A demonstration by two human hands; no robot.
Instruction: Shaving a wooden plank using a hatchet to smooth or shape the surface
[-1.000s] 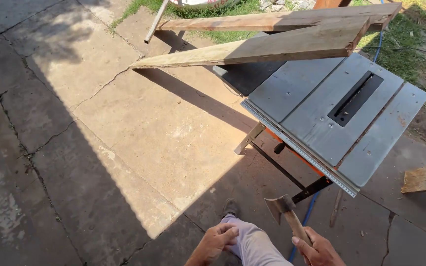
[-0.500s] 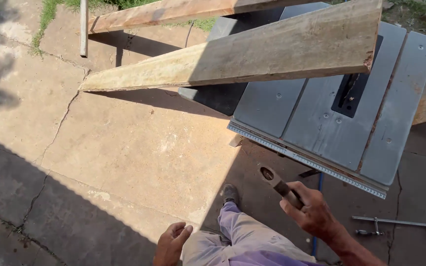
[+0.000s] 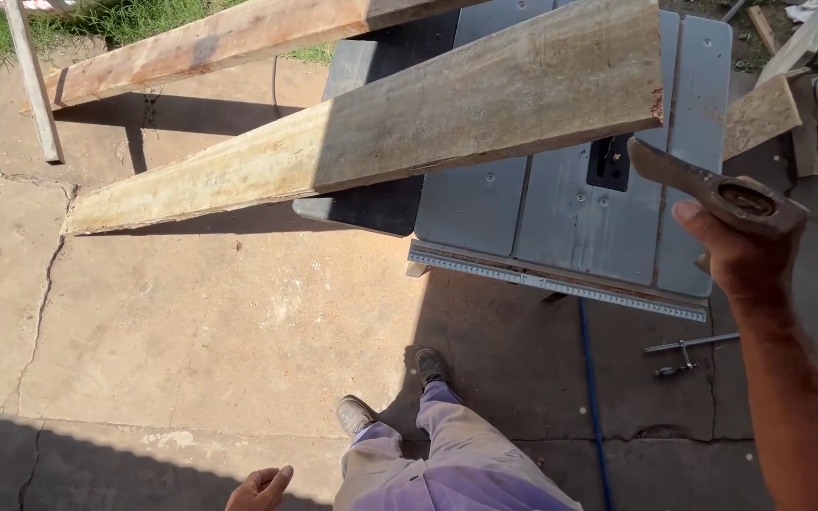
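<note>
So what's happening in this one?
A person stands on a concrete patio before a grey table saw. The right hand is raised with a grip on a hatchet, its head near the end of a long wooden plank lying across the saw top. The left hand hangs empty by the leg. A second plank lies behind; a blue cable runs along the ground.

Both arms are bare, with no sleeves or gloves on the right hand [image 3: 745,251] or left hand [image 3: 259,489]. The trousers [image 3: 456,464] are pale and lilac-tinged (loose, creased at the knee). The shoes [image 3: 352,414] are worn, dusty grey.
</note>
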